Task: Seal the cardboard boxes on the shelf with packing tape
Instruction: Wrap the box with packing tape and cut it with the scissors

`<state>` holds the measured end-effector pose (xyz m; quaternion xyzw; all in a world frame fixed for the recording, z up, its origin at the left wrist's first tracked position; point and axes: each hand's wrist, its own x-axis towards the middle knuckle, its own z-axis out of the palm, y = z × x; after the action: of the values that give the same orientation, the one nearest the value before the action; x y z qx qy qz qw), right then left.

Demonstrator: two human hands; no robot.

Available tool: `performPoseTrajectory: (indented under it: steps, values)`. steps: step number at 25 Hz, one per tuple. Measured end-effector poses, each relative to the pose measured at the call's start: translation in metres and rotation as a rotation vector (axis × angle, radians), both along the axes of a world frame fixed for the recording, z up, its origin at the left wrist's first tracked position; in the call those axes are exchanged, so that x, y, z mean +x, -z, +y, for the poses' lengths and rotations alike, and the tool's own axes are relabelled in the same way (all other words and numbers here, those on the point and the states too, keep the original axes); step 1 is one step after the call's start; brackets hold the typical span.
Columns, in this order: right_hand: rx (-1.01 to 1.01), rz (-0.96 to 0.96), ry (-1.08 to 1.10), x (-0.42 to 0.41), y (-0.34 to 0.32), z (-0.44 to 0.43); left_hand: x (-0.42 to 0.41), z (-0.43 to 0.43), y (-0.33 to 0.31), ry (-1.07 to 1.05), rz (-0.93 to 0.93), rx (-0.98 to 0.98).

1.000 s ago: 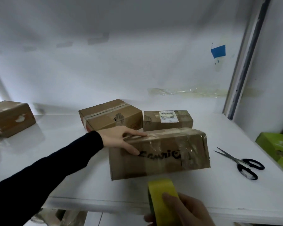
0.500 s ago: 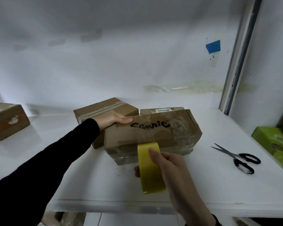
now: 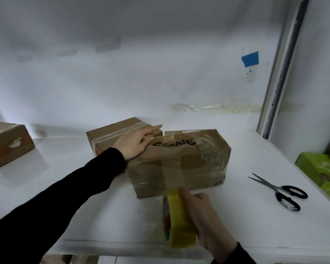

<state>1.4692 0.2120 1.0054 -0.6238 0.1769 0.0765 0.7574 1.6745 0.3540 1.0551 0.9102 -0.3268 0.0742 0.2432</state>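
A long cardboard box (image 3: 198, 168) with black handwriting on its top lies on the white shelf (image 3: 84, 187). My left hand (image 3: 135, 143) presses flat on the box's top left end. My right hand (image 3: 204, 216) grips a yellow roll of packing tape (image 3: 179, 221) in front of the box. A clear strip of tape (image 3: 172, 174) runs from the roll up the box's front face onto its top. Two more boxes stand behind: a taped one (image 3: 112, 134) and one (image 3: 179, 132) mostly hidden.
Black-handled scissors (image 3: 280, 191) lie open on the shelf to the right. Another cardboard box (image 3: 8, 143) sits at the far left. Green packages (image 3: 320, 168) are at the right edge. A metal upright (image 3: 280, 73) stands at the back right. The shelf's front edge is close below the roll.
The roll has come down and toward me, away from the box's front, drawing out a strip of tape. My left hand has flattened onto the box's top. The box now lies flat.
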Motion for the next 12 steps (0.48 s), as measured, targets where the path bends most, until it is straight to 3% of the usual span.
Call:
performPoseTrajectory:
  steps: [2, 6, 12]
  values:
    - [0.031, 0.029, 0.025, 0.005, 0.004, 0.002, -0.008, -0.012, 0.004, 0.053, -0.09, 0.187]
    - [0.075, 0.079, 0.079, 0.023, 0.008, 0.003, -0.012, -0.021, 0.003, -0.006, 0.029, 0.582]
    - [0.118, 0.061, 0.085, 0.053, 0.013, 0.005, 0.01, -0.028, 0.004, -0.005, 0.117, 0.526]
